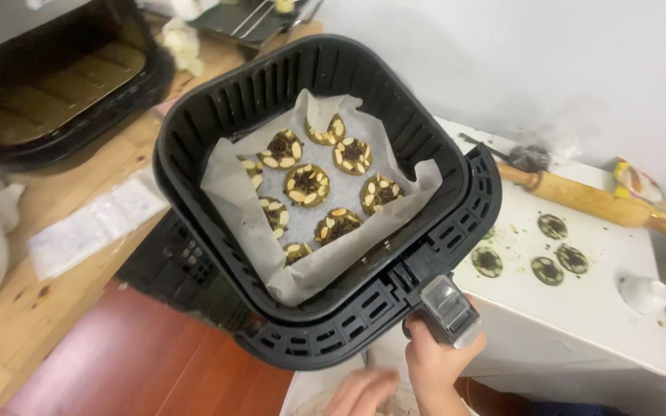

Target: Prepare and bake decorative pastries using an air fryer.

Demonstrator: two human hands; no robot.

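White countertop and a pale wall form the background, with red-brown floor below. Above them a black square slotted air-fryer basket is held up by its handle, around which the right hand is clenched. White baking parchment lines the basket, and round dark biscuits topped with pale nuts are laid on it. The left hand, blurred, is seen just below the basket; its grip cannot be told. Four unbaked discs and a wooden rolling pin lie on the countertop.
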